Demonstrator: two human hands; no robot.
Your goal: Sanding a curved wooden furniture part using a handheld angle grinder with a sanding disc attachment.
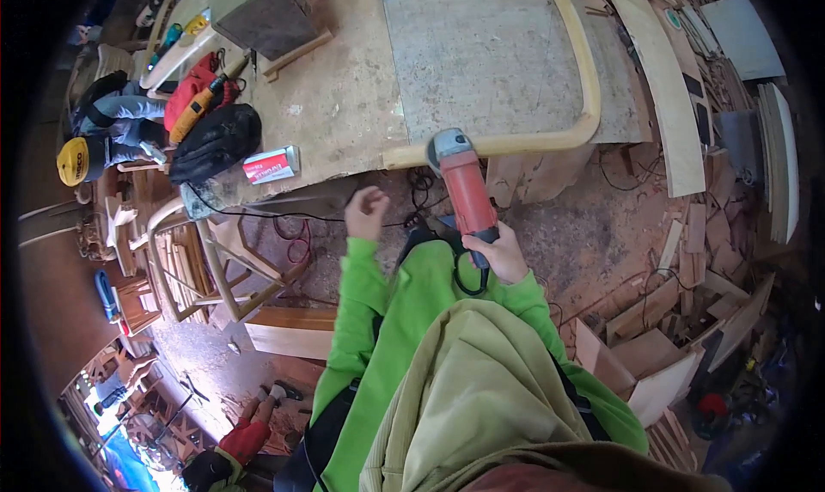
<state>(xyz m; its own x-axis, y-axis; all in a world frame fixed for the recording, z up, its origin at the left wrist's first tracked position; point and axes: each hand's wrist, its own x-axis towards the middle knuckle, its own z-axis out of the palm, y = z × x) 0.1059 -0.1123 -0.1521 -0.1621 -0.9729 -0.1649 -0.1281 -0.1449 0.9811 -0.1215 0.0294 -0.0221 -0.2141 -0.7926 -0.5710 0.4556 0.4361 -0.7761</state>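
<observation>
Red angle grinder [468, 191] just off the middle toward 1 o'clock, head [450, 140] overlapping the near rail of a pale wooden frame [550, 141]; hard to tell touching from hovering, or spinning from stopped. Right grip [505, 256] at 3 o'clock, wrapped around the dark rear end of the tool; left grip [368, 213] at 10, fingers loosely curled around nothing visible. For a decent pass, probably best to go two-handed, press lightly, sweep along the rail and never park in one spot, or else risk gouges. Also worth clamping the frame to the tabletop [344, 88] and keeping the cord [484, 279] and green sleeves [520, 299] well clear of the disc [431, 154]. Looks-wise: faded red casing, grey metal head pointing toward 12, black rear, cord looping down toward 6. Disc nearly edge-on, so no clue about wear. Frame smooth-looking from here, with a rounded corner out at 2. Farther out at 10, a red-and-white box [271, 165], then a black bag [222, 140] with a yellow-orange power tool [193, 116] right by it. Big dark block [262, 15] up at 11.
</observation>
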